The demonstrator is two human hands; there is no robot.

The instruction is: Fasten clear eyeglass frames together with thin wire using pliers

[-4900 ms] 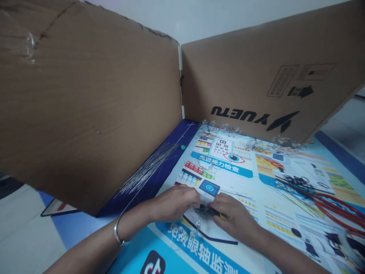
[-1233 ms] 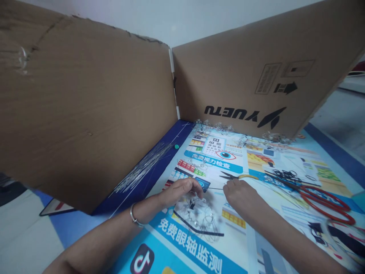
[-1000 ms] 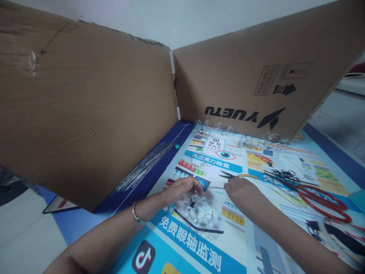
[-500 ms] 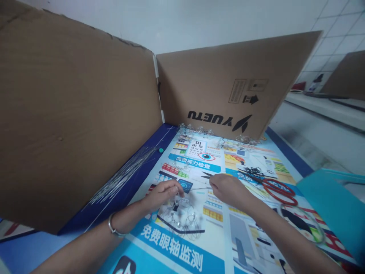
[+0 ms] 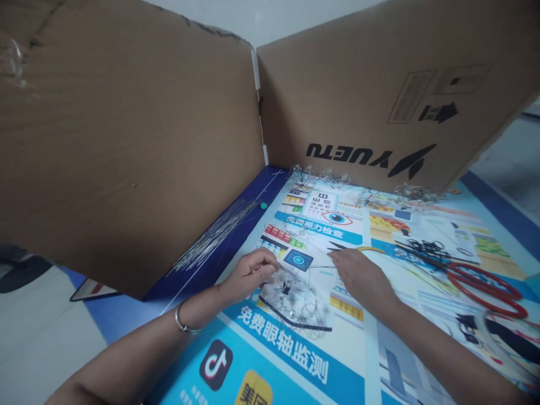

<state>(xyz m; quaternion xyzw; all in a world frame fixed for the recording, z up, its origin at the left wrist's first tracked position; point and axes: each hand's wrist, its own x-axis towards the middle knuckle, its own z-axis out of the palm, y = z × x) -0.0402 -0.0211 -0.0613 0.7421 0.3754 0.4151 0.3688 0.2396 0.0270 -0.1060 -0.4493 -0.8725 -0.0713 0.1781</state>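
1. Cardboard panels: left panel and right panel stand meeting at a corner; the right reads "YUETU", inverted.
2. Printed sheet: reads "免费视力检查", "免费眼轴监测"; "美团" is partly cropped.
3. Hands, apart: right hand lies over the yellow-handled tool; left hand, fingers curled, is at the clear-bead wire cluster, on the sheet. Grip of either: cannot tell.
4. Red-handled scissors: right of the right hand.
5. Loose wires: along the left panel.
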